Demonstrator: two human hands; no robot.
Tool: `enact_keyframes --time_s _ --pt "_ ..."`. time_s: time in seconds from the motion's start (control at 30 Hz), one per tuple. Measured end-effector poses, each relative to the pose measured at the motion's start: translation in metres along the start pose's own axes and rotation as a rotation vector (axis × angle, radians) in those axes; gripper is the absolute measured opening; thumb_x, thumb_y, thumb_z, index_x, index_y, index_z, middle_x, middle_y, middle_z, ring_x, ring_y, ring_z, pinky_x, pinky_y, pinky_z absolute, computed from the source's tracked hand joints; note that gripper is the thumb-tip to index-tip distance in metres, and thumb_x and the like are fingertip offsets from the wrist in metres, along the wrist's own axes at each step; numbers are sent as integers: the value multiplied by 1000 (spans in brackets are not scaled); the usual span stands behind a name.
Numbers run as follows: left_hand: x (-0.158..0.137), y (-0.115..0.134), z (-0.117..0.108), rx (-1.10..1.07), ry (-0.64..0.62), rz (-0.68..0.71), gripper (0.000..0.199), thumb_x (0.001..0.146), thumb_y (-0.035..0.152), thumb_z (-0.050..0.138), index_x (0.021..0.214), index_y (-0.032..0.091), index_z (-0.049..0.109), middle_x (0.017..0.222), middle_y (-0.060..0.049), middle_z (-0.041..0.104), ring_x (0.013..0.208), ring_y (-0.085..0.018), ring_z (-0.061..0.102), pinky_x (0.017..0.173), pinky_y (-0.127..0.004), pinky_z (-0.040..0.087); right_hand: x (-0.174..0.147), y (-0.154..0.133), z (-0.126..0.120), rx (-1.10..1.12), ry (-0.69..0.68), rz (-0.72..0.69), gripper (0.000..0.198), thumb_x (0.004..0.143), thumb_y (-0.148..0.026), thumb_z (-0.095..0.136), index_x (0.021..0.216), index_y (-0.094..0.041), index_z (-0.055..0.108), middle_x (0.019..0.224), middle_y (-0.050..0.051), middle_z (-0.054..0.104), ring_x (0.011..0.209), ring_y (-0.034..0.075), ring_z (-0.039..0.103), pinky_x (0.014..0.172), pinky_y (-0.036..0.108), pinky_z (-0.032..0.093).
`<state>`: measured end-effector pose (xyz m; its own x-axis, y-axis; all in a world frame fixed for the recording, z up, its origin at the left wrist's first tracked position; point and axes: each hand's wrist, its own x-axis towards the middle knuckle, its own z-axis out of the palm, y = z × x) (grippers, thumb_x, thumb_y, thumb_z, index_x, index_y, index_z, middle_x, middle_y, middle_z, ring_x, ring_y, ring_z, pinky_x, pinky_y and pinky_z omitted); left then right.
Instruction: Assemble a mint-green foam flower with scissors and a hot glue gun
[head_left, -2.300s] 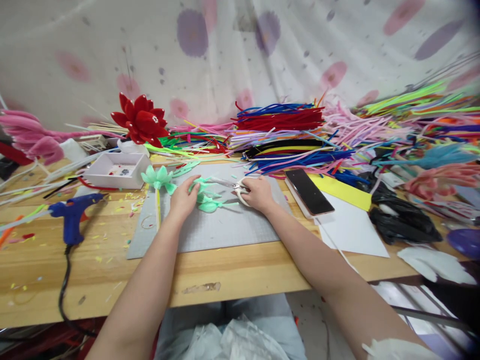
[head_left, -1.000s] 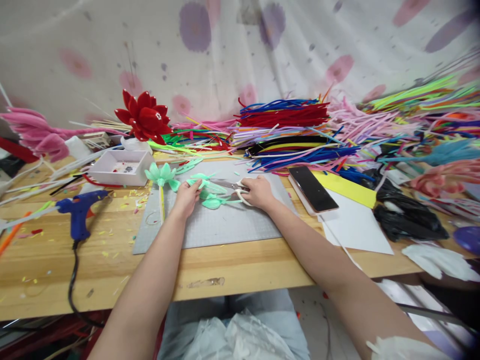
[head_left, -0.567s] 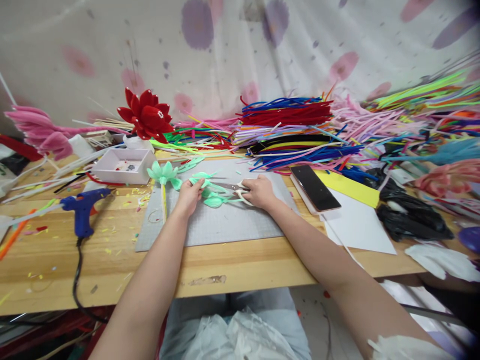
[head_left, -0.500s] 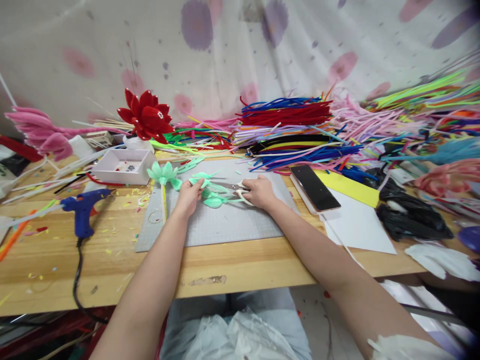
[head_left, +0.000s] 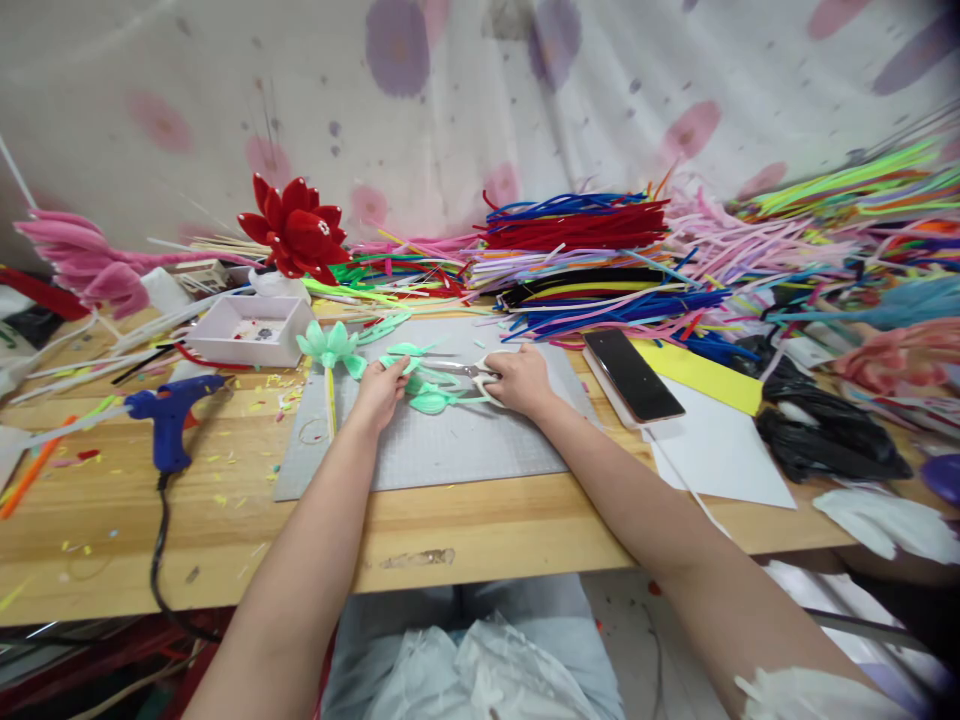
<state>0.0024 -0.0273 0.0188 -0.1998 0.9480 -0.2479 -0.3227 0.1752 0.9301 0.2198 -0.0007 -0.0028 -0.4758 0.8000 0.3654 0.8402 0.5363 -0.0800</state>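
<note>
Mint-green fuzzy leaves (head_left: 430,401) sit over the middle of a grey mat (head_left: 465,450), between the two hands. The left hand (head_left: 380,393) pinches one end of them between thumb and forefinger; how its other fingers stand, I cannot tell. The right hand (head_left: 519,378) is curled round the pale handles of the scissors (head_left: 472,370), whose blades point left, towards the left hand, among the leaves. The blades look nearly together, but whether they touch a leaf is too small to tell. Just left of the left hand, a mint flower (head_left: 328,345) lies on the mat, its yellowish stem (head_left: 331,405) running towards the near edge. Further left on the wooden table (head_left: 525,525) are a blue glue gun (head_left: 171,420) and, behind it, a white box (head_left: 247,335) with small bits inside. A red flower (head_left: 294,228) stands out behind the box. Coloured stems (head_left: 574,228) lie heaped along the back, beyond the mat. Right of the mat, a phone (head_left: 634,375) lies beside a yellow sheet (head_left: 701,375) and white paper (head_left: 720,450), with a black bag (head_left: 825,440) beyond.
</note>
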Motion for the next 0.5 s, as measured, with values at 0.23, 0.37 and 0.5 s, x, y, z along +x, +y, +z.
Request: enact_keyframes --time_s 0.23,0.37,0.5 --pt "1 -1 0 -4 2 16 31 61 22 70 57 17 39 41 7 39 35 -1 28 34 -15 12 -1 2 -1 16 0 46 19 75 -33 49 67 -18 58 66 5 65 62 16 50 63 30 18" --pt "1 -3 0 -23 -16 47 33 59 24 72 57 17 39 41 8 37 35 -1 26 34 -15 12 -1 1 0 64 -4 44 27 79 -42 48 73 -19 59 68 4 65 65 16 52 63 29 19" --pt "2 -4 -1 -13 4 63 35 56 27 74 58 17 41 42 9 36 36 -2 30 35 -15 13 -1 0 1 61 -65 27 31 79 -47 48 71 -20 60 69 4 66 64 16 52 63 29 20"
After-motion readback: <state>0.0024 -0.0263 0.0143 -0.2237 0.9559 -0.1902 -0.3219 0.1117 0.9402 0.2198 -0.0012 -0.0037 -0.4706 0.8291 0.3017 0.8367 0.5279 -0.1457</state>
